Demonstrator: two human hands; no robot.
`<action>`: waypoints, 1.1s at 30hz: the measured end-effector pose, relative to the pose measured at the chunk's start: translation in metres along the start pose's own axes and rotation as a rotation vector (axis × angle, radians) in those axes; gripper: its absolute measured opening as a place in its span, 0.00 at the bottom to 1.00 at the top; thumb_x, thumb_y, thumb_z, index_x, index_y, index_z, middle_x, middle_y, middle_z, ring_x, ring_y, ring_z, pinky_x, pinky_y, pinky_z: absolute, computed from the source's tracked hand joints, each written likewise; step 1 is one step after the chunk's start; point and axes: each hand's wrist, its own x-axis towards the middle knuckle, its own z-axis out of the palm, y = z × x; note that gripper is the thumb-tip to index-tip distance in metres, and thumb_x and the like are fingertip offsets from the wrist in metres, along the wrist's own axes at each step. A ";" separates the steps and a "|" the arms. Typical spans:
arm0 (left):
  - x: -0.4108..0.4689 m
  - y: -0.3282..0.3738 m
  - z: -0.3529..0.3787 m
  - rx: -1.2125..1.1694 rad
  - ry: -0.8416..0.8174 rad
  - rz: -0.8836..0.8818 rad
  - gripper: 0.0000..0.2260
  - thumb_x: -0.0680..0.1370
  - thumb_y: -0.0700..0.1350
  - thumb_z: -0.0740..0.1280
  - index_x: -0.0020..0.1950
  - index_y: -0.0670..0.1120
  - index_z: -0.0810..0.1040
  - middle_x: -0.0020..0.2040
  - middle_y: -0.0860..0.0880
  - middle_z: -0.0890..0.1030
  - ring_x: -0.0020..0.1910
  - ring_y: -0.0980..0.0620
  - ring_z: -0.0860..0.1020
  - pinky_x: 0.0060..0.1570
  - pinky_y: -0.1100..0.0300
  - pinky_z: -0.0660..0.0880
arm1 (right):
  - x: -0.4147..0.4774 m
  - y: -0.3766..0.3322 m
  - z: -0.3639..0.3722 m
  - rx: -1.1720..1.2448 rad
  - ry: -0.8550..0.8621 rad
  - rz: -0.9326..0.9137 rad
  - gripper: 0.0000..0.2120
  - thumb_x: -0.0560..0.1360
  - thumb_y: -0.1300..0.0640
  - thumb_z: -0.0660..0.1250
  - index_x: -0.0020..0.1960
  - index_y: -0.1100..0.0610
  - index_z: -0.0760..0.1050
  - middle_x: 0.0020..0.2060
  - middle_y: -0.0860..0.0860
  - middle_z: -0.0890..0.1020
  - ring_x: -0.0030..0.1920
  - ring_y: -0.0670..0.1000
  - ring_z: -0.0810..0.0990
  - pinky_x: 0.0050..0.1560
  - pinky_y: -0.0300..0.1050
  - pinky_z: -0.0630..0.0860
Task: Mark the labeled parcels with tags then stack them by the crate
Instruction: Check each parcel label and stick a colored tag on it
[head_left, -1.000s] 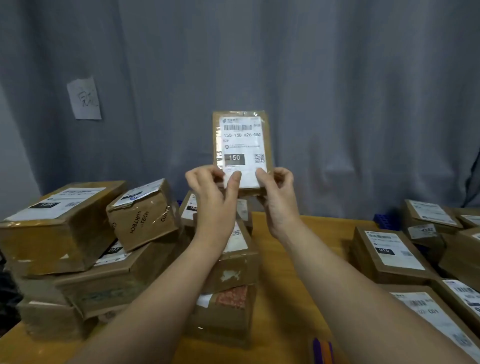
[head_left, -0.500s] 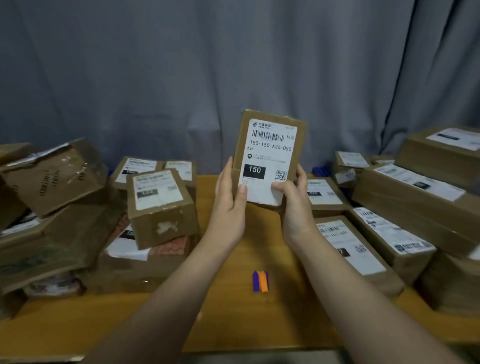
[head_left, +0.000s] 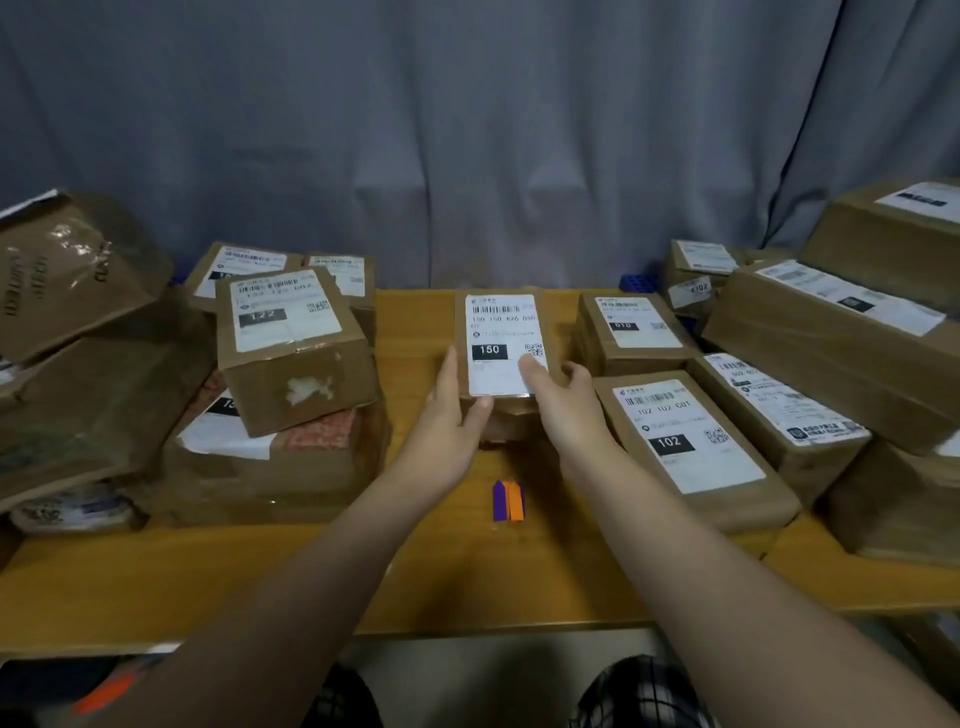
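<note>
A small brown parcel (head_left: 501, 332) with a white label reading 150 lies flat and low over the middle of the wooden table (head_left: 415, 582). My left hand (head_left: 457, 410) holds its near left corner, thumb on the front edge. My right hand (head_left: 558, 397) grips its near right corner, thumb pressed on the label. A pad of purple and orange tags (head_left: 508, 500) lies on the table just in front of my hands. A blue crate (head_left: 640, 283) shows at the back, behind the parcels on the right.
Several labelled parcels are piled on the left, with parcel 122 (head_left: 291, 343) on top. More parcels crowd the right, including parcel 102 (head_left: 685, 441). A grey curtain (head_left: 467, 130) hangs behind the table. My knees show below the table's near edge.
Both hands have brought the 150 parcel down from upright in front of the curtain to flat, low over the table. The view has tipped down and swung right.
</note>
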 end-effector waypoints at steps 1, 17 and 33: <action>0.001 -0.005 -0.001 0.065 -0.066 -0.024 0.32 0.82 0.48 0.59 0.79 0.52 0.42 0.77 0.53 0.56 0.75 0.53 0.58 0.68 0.62 0.57 | 0.003 0.005 0.001 -0.058 0.016 0.042 0.32 0.77 0.44 0.64 0.74 0.57 0.58 0.65 0.52 0.73 0.60 0.51 0.73 0.53 0.42 0.66; -0.022 -0.018 0.030 0.814 -0.183 -0.196 0.37 0.69 0.70 0.65 0.68 0.45 0.66 0.65 0.45 0.69 0.66 0.45 0.67 0.63 0.52 0.67 | 0.012 0.036 0.012 -0.110 0.055 0.164 0.36 0.75 0.30 0.47 0.77 0.49 0.54 0.73 0.52 0.65 0.72 0.57 0.63 0.71 0.60 0.60; -0.038 -0.021 0.015 0.156 -0.242 -0.071 0.19 0.73 0.39 0.73 0.60 0.46 0.72 0.38 0.50 0.75 0.33 0.58 0.73 0.35 0.68 0.71 | -0.037 0.062 -0.006 -0.401 0.012 -0.119 0.33 0.80 0.44 0.57 0.78 0.55 0.47 0.76 0.56 0.54 0.76 0.57 0.52 0.74 0.53 0.52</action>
